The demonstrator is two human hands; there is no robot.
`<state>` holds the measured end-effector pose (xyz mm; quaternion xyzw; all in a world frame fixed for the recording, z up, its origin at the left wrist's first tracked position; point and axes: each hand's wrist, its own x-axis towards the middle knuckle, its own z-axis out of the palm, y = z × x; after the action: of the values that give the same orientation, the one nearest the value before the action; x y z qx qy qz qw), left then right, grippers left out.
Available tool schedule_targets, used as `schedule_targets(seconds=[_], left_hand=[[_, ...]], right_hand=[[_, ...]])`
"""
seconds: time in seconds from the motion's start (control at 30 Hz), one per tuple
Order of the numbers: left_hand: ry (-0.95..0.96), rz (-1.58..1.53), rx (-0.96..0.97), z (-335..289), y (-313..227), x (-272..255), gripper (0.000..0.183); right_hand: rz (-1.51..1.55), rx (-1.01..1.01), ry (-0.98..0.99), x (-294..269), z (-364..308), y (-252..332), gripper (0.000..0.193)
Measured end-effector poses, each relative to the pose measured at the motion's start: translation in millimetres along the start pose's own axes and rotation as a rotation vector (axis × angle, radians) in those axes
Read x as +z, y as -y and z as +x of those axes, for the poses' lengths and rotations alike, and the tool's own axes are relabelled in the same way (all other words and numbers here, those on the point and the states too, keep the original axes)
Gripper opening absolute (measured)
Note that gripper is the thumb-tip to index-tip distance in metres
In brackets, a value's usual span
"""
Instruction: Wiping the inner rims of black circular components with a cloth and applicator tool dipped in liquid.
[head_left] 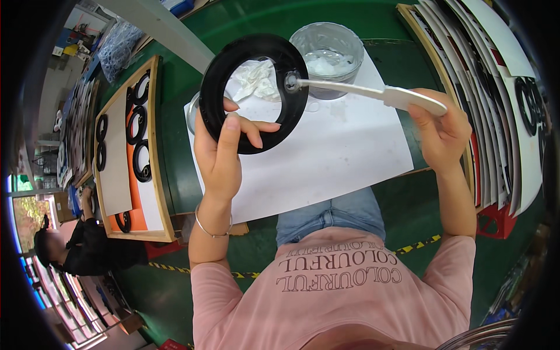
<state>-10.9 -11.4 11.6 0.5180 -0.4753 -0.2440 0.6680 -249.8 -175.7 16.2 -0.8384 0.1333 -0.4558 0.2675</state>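
Note:
My left hand [224,143] grips a black ring-shaped part [256,45] by its lower left side and holds it up over the white sheet [326,157]. In my right hand [441,125] is a white plastic-handled brush or spatula [402,98], pinched between thumb and fingers. Its thin tip reaches left to the ring's right side, touching or nearly touching a clear, wet-looking spot there. Behind the tool stands a clear tub [326,44] with whitish, gel-like stuff inside. Through the ring's opening a crumpled white tissue [255,81] shows on the sheet.
To the left, a wooden-framed tray [166,210] bears several black rings [137,124]. A stack of boards [466,70] stands at the right by a red stool [497,221]. A grey post [160,26] slants behind the table. Another person [87,245] sits at far left.

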Motion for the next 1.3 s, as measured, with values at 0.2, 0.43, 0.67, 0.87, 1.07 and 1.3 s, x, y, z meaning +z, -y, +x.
schedule_targets(seconds=[0.2,0.43,0.67,0.87,1.07,1.3], left_hand=[[-0.046,-0.092,-0.039,2,0,0,0.017],[-0.063,-0.119,-0.062,0,-1,-1,0.017],[-0.135,-0.125,-0.100,-8,10,-11,0.016],[-0.173,-0.122,-0.123,-21,15,-18,0.015],[-0.144,-0.097,-0.088,-19,15,-19,0.015],[-0.137,-0.084,-0.066,-18,17,-27,0.016]], right_hand=[[-0.019,-0.044,0.018,2,1,6,0.017],[-0.005,-0.085,0.063,6,3,8,0.016],[-0.081,0.180,-0.044,0,29,-16,0.022],[-0.376,0.082,0.285,11,91,-15,0.028],[-0.485,0.110,0.432,32,128,-10,0.024],[-0.376,-0.008,0.562,38,121,-26,0.026]])
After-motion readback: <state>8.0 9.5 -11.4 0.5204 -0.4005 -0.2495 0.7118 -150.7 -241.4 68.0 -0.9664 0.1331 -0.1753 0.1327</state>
